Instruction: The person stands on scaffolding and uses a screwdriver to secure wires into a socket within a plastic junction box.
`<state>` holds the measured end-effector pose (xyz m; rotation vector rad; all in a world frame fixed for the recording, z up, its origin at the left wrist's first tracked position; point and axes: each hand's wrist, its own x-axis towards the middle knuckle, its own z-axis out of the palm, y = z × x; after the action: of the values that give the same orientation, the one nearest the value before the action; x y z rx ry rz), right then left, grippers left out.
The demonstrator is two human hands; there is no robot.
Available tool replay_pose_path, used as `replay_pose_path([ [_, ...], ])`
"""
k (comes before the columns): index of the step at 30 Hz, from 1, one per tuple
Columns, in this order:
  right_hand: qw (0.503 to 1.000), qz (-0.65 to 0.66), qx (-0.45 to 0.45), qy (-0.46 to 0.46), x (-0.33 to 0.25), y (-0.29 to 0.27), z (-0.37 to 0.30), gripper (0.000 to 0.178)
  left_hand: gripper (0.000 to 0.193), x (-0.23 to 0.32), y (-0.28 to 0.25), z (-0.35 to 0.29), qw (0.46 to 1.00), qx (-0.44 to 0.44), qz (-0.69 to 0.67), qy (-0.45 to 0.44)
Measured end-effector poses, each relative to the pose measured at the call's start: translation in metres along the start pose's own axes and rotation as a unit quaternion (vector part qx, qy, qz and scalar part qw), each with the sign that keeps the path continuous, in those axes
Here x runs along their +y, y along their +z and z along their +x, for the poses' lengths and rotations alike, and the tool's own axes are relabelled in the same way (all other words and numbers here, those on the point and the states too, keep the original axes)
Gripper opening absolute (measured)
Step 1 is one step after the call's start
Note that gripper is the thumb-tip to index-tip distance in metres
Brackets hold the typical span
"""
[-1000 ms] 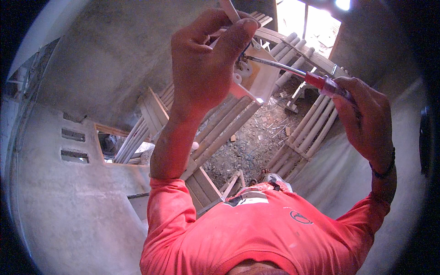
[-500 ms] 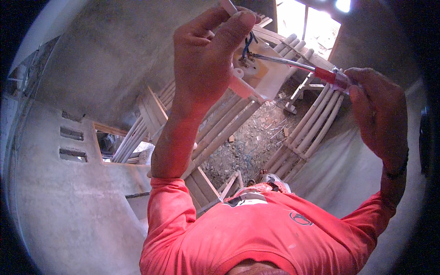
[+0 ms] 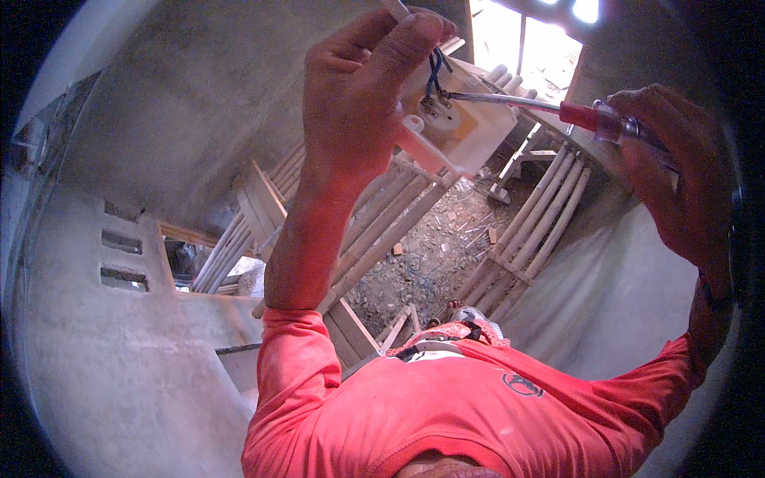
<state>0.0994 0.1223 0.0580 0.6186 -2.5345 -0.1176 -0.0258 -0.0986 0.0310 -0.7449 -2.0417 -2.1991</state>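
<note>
Raised high in front of me, my left hand (image 3: 351, 119) is closed around a white plastic electrical fitting (image 3: 496, 119). Its thumb and fingers pinch near a pale strip at the top. Dark blue wires (image 3: 434, 70) run down from those fingers to a round base with metal terminals (image 3: 438, 115) inside the fitting. On the other side, my right hand (image 3: 681, 171) grips the clear and red handle of a screwdriver (image 3: 580, 116). Its long metal shaft points left, with the tip at the terminals beside the wire ends. Whether the tip sits in a screw is too small to tell.
Bundled poles (image 3: 535, 219) and planks (image 3: 386, 223) stand below and beyond my hands. Rubble covers the floor (image 3: 414, 275) far beneath. A grey plastered wall (image 3: 183, 350) with slots is at left, and a bright window opening (image 3: 526, 48) lies at the upper right.
My right hand has shifted right and slightly down with the screwdriver, showing more of its handle. The tip stays by the terminals. My left hand keeps its hold, nearly still.
</note>
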Motion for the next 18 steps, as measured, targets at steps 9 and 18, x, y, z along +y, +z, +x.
replay_pose_path([
  [9, 0.998, 0.029, -0.032, 0.033, 0.008, -0.003, -0.002, 0.025, 0.019, -0.003, -0.001, -0.001, 0.997, -0.027, -0.065, 0.023],
  [18, 0.999, 0.038, -0.023, 0.020, 0.003, -0.003, 0.001, 0.028, 0.019, -0.003, -0.003, -0.004, 0.995, -0.042, -0.091, 0.027],
])
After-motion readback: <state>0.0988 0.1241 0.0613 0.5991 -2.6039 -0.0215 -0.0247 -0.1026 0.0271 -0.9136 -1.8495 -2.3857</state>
